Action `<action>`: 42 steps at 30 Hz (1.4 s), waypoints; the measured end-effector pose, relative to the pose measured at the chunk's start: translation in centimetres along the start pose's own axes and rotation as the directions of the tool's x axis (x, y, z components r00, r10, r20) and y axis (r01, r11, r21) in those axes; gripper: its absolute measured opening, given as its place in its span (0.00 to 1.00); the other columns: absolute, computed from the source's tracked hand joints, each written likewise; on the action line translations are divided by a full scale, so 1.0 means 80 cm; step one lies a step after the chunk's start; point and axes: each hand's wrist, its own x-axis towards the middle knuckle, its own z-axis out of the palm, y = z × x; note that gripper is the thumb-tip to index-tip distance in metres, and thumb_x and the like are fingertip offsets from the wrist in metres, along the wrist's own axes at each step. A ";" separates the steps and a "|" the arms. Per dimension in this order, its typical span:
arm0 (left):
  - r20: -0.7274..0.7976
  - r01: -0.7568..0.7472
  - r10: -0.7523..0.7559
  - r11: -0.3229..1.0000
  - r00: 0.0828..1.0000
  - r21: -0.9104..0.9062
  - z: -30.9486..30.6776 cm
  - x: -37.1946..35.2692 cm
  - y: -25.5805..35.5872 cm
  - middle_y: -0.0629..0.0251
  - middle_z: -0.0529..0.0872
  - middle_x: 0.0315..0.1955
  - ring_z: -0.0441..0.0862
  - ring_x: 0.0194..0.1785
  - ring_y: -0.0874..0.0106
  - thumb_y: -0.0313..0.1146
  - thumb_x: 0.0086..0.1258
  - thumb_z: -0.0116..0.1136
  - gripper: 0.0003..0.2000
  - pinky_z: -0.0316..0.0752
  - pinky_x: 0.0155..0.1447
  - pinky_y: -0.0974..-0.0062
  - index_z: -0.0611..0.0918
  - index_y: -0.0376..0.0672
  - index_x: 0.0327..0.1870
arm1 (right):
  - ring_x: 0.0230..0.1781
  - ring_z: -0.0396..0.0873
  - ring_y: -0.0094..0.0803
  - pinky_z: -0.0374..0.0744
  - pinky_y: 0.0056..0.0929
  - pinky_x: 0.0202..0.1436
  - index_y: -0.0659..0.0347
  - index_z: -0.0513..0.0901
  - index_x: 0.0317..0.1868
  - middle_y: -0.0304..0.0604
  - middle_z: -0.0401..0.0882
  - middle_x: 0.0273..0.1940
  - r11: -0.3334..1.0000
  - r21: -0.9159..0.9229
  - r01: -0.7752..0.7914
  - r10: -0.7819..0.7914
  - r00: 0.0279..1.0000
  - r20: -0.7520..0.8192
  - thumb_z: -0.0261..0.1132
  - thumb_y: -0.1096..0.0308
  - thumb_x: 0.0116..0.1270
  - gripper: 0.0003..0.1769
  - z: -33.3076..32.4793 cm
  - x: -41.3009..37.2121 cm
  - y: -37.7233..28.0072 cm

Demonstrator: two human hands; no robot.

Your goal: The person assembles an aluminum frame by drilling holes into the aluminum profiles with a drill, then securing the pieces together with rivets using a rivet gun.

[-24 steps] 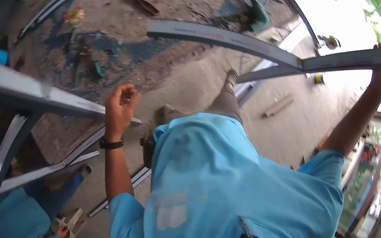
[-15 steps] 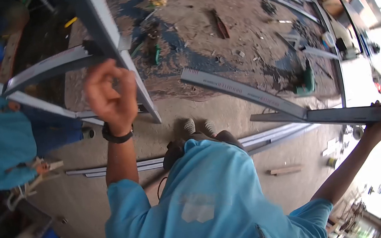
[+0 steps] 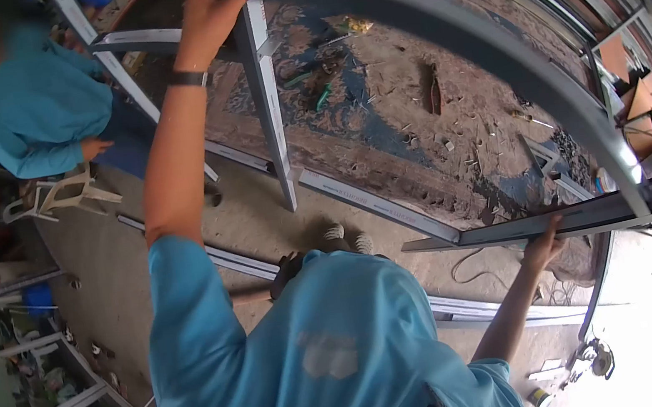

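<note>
A grey metal frame of long profiles spans the view. My left hand (image 3: 213, 20), with a dark wristband below it, is closed at the upper part of an upright metal profile (image 3: 270, 111). My right hand (image 3: 545, 246) grips the near side bar (image 3: 507, 232) of the frame from below, its thumb against the bar and the other fingers mostly hidden. A lower crossbar (image 3: 376, 200) runs between the upright and that bar. Above, an upper crossbar (image 3: 443, 30) looks bowed through the lens and reaches the side bar at right.
A worn worktable (image 3: 396, 109) carries pliers (image 3: 433, 90), a green-handled tool (image 3: 324, 97) and scraps. At left a co-worker in a blue shirt (image 3: 42, 107) stands by another profile (image 3: 126, 77). Plastic chairs (image 3: 76, 192) and long profiles (image 3: 485, 310) stand or lie around.
My left hand has gone from mid-air up to the upright. My right hand appears nearer my body on the side bar. The lower crossbar's free end now meets the upright.
</note>
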 end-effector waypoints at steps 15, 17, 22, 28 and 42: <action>0.124 0.420 -0.402 0.861 0.907 -0.286 0.015 -0.040 -0.007 0.59 0.89 0.45 0.88 0.48 0.71 0.49 0.74 0.66 0.24 0.83 0.57 0.71 0.82 0.36 0.58 | 0.41 0.76 0.26 0.75 0.26 0.49 0.65 0.79 0.46 0.40 0.80 0.43 0.993 -0.104 0.059 -0.053 0.997 0.060 0.69 0.66 0.74 0.11 0.007 -0.052 0.089; 0.106 0.423 -0.411 0.854 0.905 -0.303 0.017 -0.041 -0.010 0.59 0.89 0.44 0.89 0.47 0.71 0.49 0.74 0.66 0.23 0.84 0.56 0.71 0.82 0.36 0.56 | 0.42 0.76 0.25 0.76 0.27 0.51 0.65 0.78 0.47 0.40 0.80 0.44 0.991 -0.132 0.037 -0.037 0.999 -0.003 0.70 0.68 0.73 0.11 0.016 -0.059 0.099; 0.100 0.395 -0.385 0.852 0.917 -0.343 0.017 -0.040 -0.018 0.60 0.89 0.42 0.88 0.46 0.71 0.50 0.74 0.66 0.24 0.83 0.54 0.71 0.82 0.35 0.54 | 0.42 0.79 0.27 0.78 0.28 0.49 0.63 0.76 0.53 0.41 0.81 0.47 0.995 -0.075 0.067 -0.063 0.997 0.052 0.70 0.71 0.72 0.14 0.028 -0.068 0.109; 0.140 0.315 -0.284 0.886 0.949 -0.341 0.004 -0.035 -0.028 0.63 0.88 0.40 0.87 0.43 0.74 0.52 0.75 0.65 0.23 0.83 0.51 0.72 0.82 0.38 0.53 | 0.36 0.77 0.25 0.79 0.27 0.43 0.66 0.76 0.50 0.41 0.81 0.43 0.996 -0.075 0.056 -0.053 0.998 0.047 0.69 0.73 0.72 0.12 0.058 -0.085 0.128; 0.093 0.287 -0.275 0.848 0.957 -0.446 -0.056 -0.008 -0.031 0.67 0.84 0.28 0.84 0.31 0.74 0.53 0.77 0.61 0.19 0.81 0.37 0.72 0.83 0.43 0.41 | 0.38 0.79 0.29 0.79 0.29 0.46 0.69 0.75 0.62 0.43 0.83 0.40 0.997 -0.075 0.004 0.003 0.996 0.088 0.67 0.69 0.76 0.20 0.137 -0.121 0.107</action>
